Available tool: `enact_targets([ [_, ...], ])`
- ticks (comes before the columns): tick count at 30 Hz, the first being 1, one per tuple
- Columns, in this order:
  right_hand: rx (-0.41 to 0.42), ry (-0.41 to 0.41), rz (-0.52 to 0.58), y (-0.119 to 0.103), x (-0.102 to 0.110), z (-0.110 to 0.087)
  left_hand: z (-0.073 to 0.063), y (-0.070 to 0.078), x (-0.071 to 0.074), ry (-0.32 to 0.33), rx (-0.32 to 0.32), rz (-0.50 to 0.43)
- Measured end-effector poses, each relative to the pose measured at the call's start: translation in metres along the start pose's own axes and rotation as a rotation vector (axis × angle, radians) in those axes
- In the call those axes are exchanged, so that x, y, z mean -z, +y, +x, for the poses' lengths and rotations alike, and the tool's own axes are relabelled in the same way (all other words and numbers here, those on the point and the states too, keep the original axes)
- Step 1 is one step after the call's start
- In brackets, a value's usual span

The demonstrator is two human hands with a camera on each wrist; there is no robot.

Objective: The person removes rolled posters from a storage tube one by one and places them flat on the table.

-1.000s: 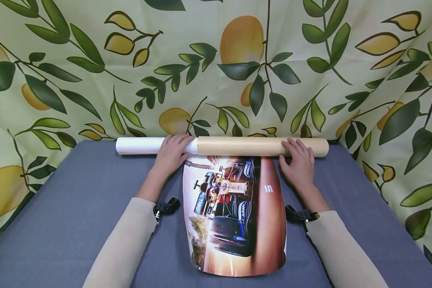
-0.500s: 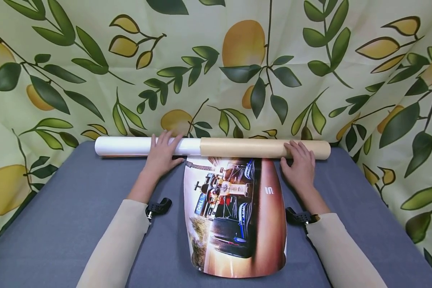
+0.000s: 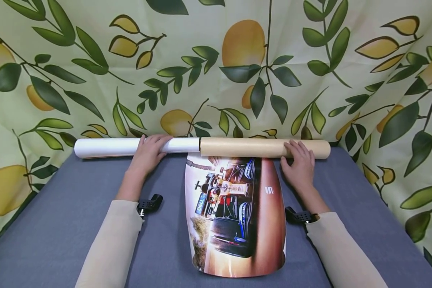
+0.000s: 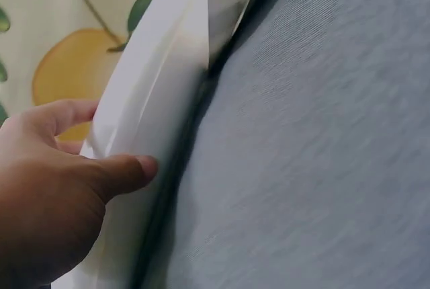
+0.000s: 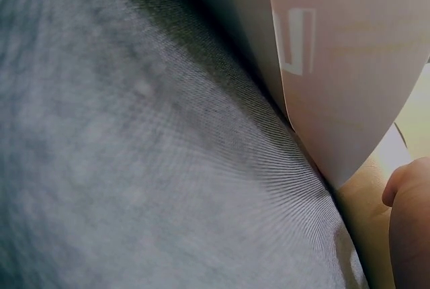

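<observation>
A white glossy paper roll (image 3: 104, 148) and a tan cardboard tube (image 3: 241, 147) lie end to end along the back of the table. The roll's right end goes into the tube's left opening. My left hand (image 3: 146, 154) grips the roll, thumb (image 4: 131, 171) on the near side and fingers over the top. Near the tube's right end my right hand (image 3: 300, 164) holds it, fingers over the top and thumb in front. A curved glossy poster (image 3: 230, 216) with a racing car lies in front of the tube, between the forearms.
A grey-blue cloth (image 3: 57, 224) covers the table. Just behind the roll and tube hangs a curtain (image 3: 201, 92) printed with leaves and fruit. Each wrist wears a black strap device (image 3: 150, 203).
My left hand has moved left along with the white roll, and more of the roll now shows outside the tan tube. My right hand and the tube have stayed almost in place.
</observation>
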State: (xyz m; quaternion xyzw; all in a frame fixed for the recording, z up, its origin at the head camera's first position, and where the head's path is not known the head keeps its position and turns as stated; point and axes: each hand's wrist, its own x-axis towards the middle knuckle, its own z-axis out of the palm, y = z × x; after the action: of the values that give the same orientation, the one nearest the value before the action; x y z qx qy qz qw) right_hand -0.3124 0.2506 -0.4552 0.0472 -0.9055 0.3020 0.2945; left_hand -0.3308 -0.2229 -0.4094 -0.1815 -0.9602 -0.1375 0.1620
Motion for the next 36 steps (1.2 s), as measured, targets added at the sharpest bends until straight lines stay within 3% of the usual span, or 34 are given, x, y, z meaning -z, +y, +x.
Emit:
enact_targets([
  [7,-0.006,-0.013,0.010,0.003,0.001,-0.004,-0.001,-0.005,0.014,0.107,-0.017,0.003],
  [14,0.079,-0.121,-0.067,0.004,0.005,-0.004,0.009,0.013,0.031,0.220,-0.052,-0.046],
  [19,0.188,-0.188,-0.113,0.000,0.005,-0.004,0.014,0.025,0.041,0.243,-0.030,-0.080],
  [24,0.237,-0.229,-0.018,-0.004,0.002,-0.001,0.015,0.035,0.048,0.237,-0.014,-0.088],
  [27,0.196,-0.164,0.055,-0.004,0.000,0.001,0.015,0.041,0.051,0.233,-0.018,-0.098],
  [31,0.082,-0.039,0.019,-0.001,0.001,0.002,0.014,0.050,0.055,0.234,-0.040,-0.105],
  [36,-0.003,-0.115,-0.038,0.000,0.002,0.003,0.014,0.061,0.058,0.246,-0.071,-0.115],
])
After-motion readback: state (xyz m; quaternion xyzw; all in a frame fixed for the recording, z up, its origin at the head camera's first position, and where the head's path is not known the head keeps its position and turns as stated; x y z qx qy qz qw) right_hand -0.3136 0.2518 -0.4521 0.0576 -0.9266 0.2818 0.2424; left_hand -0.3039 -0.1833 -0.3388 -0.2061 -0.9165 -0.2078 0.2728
